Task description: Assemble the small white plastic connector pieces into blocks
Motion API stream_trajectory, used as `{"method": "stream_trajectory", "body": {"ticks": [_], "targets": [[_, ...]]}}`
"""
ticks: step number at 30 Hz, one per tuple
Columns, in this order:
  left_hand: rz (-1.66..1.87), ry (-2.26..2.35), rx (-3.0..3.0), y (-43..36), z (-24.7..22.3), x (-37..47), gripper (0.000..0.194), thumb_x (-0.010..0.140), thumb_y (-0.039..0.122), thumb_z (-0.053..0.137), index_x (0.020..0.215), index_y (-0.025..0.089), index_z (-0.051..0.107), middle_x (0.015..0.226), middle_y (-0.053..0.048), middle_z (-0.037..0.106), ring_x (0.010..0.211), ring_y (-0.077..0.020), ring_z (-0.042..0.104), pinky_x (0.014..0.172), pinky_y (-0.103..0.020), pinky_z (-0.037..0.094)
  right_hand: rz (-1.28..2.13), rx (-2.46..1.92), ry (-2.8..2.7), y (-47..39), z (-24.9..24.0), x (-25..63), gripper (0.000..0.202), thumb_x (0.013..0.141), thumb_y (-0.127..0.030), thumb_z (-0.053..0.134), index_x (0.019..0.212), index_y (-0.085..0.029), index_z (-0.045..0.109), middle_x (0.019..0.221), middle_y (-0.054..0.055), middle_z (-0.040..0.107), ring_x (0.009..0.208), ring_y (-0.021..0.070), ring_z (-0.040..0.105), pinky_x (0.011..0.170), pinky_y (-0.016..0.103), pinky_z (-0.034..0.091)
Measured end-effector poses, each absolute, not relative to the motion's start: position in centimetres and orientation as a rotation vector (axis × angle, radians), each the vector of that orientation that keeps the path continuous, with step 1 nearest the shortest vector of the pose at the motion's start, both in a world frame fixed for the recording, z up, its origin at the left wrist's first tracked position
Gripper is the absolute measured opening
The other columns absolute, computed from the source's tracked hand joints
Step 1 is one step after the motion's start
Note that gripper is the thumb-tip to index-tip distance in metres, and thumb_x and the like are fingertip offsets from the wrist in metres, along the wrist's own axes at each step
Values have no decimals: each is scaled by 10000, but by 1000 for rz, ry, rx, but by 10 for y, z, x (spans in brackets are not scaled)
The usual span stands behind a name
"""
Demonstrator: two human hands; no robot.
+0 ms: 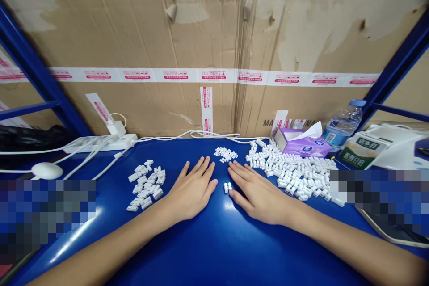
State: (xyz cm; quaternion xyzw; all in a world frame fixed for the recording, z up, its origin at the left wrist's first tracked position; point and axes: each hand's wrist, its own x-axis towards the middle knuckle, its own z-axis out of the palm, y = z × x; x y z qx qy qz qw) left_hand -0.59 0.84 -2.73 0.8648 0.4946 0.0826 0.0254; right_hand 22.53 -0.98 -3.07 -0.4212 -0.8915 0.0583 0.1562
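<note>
My left hand lies flat on the blue tabletop, fingers stretched forward and nothing in it. To its left is a loose pile of white plastic pieces. My right hand also rests flat, fingers extended and empty. Beside its thumb stand a couple of small white pieces, close to or touching the thumb tip; I cannot tell which. Beyond the fingertips, between the hands, is a heap of tiny white parts. A larger spread of white pieces covers the table right of my right hand.
At the back right are a purple tissue pack, a water bottle and a green-and-white carton. A white power strip with cables sits back left. Cardboard walls the rear, between blue metal posts.
</note>
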Motion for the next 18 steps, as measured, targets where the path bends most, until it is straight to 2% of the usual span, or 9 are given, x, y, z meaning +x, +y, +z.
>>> {"method": "stream_trajectory", "body": {"ticks": [7,18], "targets": [[171,1548,2664,7,-24,-5,615,1065,436,262,1583,118,357,1663,-153,237,1555,-321,197,1237,-617,168,168,-1375,-2549,-13,-31,223,754,1033,-533,386,1551,14,353,1622,259,251,1534,355,202,1251,559,239],[223,1547,2669,7,-25,-5,599,1053,437,293,1561,140,406,1652,-155,284,1545,-334,236,1226,-621,191,181,-1334,-2525,-12,-33,224,729,1030,-541,393,1545,-26,389,1617,241,286,1531,353,226,1245,573,248]]}}
